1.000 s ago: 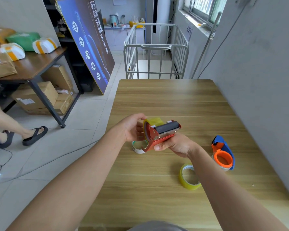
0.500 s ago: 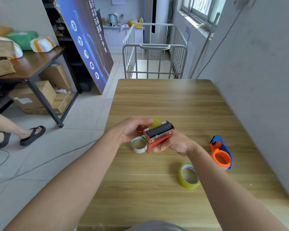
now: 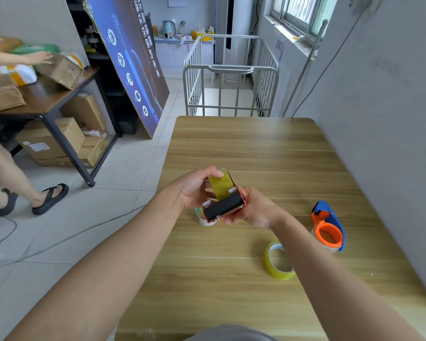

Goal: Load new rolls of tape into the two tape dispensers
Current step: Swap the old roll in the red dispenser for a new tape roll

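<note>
Over the light wooden table (image 3: 244, 148), the person's right hand (image 3: 253, 209) curls around the red handheld tape dispenser with a black roller (image 3: 223, 207), gripping it from the side and holding it above the tabletop. The left hand (image 3: 194, 188) pinches a strip of yellowish clear tape (image 3: 220, 184) between thumb and fingers, drawn up from the dispenser. A nearly spent white tape core (image 3: 203, 219) lies just below the dispenser. A fresh yellowish tape roll (image 3: 276, 263) rests nearer the person, beside the blue and orange tape dispenser (image 3: 328, 227) lying close to the grey wall.
</note>
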The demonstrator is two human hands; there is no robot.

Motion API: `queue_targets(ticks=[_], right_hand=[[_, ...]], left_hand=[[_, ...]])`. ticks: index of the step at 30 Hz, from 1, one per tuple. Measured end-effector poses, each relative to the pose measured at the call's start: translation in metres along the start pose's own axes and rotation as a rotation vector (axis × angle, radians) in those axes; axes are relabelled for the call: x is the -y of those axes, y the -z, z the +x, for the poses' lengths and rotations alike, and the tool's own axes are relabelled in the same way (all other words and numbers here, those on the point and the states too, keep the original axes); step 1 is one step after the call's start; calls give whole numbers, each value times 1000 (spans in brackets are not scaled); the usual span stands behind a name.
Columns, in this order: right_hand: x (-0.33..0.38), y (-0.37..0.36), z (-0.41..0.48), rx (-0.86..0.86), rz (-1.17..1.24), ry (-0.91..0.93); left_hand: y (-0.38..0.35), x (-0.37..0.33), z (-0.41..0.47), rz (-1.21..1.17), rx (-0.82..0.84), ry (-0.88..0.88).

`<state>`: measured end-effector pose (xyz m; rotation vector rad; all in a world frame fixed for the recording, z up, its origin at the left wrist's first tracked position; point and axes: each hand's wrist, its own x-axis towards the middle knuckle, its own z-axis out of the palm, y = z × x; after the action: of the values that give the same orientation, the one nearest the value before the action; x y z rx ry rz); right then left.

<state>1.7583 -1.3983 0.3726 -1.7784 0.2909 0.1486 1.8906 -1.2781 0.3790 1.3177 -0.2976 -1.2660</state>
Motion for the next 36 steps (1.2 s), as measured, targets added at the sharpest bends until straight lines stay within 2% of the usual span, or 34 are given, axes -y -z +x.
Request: queue_targets(ticks=[7, 12, 15, 23, 26, 31, 36], right_hand=[[-8, -5, -1, -8, 34, -5], [-5, -8, 2, -43, 21, -14], [-6, -8, 3, -35, -11, -23], [-10, -9, 4, -15, 0, -13], [-8, -9, 3, -29, -4, 1], [-4, -8, 5, -32, 21, 18], [-7, -13, 5, 2, -4, -17]], left_hand=[[-3, -3, -3, 83, 44, 7], [-7, -5, -3, 61, -17, 14], [-7, -5, -7, 47, 6, 19], [-4, -4, -10, 100, 62, -74], [-2, -4, -6, 103, -12, -109], [-3, -6, -7, 33, -2, 38], [-4, -3, -9, 43, 7, 10]])
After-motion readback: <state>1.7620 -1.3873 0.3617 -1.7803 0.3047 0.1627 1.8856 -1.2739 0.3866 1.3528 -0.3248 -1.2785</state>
